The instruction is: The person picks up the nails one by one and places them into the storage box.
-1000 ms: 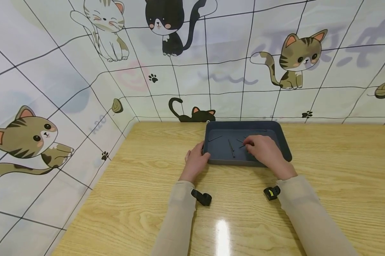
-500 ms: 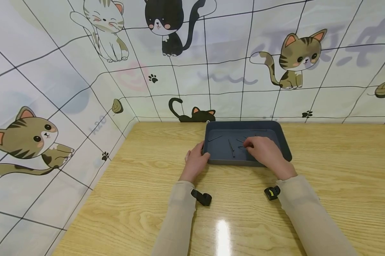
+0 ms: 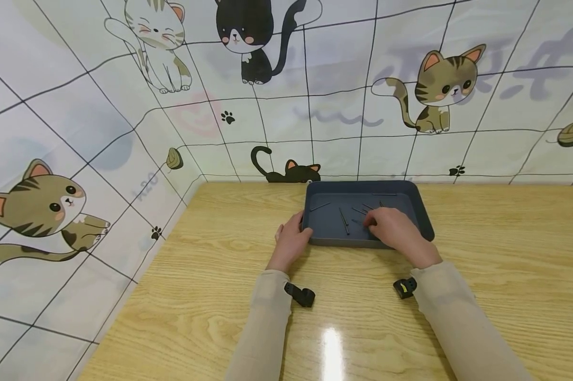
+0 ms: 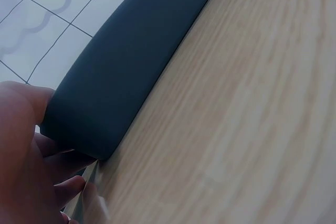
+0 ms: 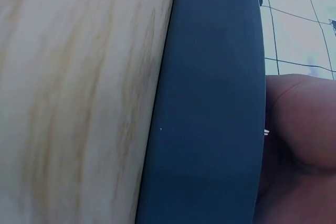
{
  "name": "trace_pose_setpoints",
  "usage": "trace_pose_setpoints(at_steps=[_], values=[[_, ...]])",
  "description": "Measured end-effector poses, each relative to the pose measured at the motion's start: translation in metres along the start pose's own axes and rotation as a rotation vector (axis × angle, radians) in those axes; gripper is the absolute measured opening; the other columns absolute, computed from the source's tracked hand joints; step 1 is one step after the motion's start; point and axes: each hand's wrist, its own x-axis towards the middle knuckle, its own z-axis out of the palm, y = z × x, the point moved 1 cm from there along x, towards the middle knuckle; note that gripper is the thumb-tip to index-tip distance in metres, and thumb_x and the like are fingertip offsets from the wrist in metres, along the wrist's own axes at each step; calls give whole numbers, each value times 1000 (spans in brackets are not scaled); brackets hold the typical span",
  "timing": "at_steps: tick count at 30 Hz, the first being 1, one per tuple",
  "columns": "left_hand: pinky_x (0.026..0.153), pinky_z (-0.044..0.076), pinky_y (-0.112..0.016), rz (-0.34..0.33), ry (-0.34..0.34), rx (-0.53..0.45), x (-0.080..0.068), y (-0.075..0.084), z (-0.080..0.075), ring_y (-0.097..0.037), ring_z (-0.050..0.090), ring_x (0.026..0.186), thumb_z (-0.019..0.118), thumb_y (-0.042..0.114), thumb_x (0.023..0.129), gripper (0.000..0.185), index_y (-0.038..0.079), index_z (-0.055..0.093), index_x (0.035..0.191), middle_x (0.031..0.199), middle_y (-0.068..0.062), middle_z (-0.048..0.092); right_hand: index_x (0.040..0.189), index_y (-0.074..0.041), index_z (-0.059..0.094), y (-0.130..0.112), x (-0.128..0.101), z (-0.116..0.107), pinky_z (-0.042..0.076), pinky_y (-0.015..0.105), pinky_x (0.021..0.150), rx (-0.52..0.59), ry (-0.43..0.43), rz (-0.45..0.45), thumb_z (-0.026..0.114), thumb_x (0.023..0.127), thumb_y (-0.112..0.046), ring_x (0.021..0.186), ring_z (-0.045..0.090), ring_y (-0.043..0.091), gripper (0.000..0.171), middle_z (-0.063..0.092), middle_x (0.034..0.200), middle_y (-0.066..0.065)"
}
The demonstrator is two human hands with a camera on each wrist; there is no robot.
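Observation:
A shallow dark blue-grey tray (image 3: pixel 331 242) lies on the table, with several thin dark metal rods (image 3: pixel 344 217) scattered over its floor. At its left front corner my left hand (image 3: pixel 291 241) grips the tray, thumb at the rim and fingers round the outer side, as the left wrist view also shows. My right hand (image 3: pixel 393 227) reaches over the front wall into the tray. Its thumb and fingers pinch a thin, blurred rod (image 3: pixel 356 220) low over the floor. In the right wrist view the tray's wall (image 5: pixel 205 103) hides the fingertips.
One rod (image 3: pixel 320 206) lies near the tray's left side and another rod (image 3: pixel 384 194) along its back. The wood-grain table (image 3: pixel 210 296) extends on both sides and in front. A wall covering with cartoon cats (image 3: pixel 334 116) rises right behind the tray.
My right hand has shifted slightly toward the tray's front, and more of the rods behind its fingers show. The pinched rod has changed its angle. My left hand and the tray stay put.

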Motion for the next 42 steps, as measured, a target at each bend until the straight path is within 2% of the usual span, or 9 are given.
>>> trace_pose_setpoints(at_steps=[11, 42], values=[[105, 5, -43, -1, 0, 2, 0, 1, -1, -18, 33, 126, 43, 21, 85, 54, 15, 36, 138, 137, -1, 40, 101, -1, 66, 1, 0, 0, 46, 45, 74, 16, -58, 2, 55, 85, -6, 91, 57, 33, 20, 62, 100, 16], [104, 5, -44, -8, 4, 2, 0, 0, 3, -18, 32, 126, 44, 20, 85, 53, 14, 36, 138, 137, -2, 39, 103, 0, 65, 2, -3, -2, 46, 45, 75, 34, -99, 6, 54, 85, -7, 93, 56, 33, 22, 61, 101, 15]])
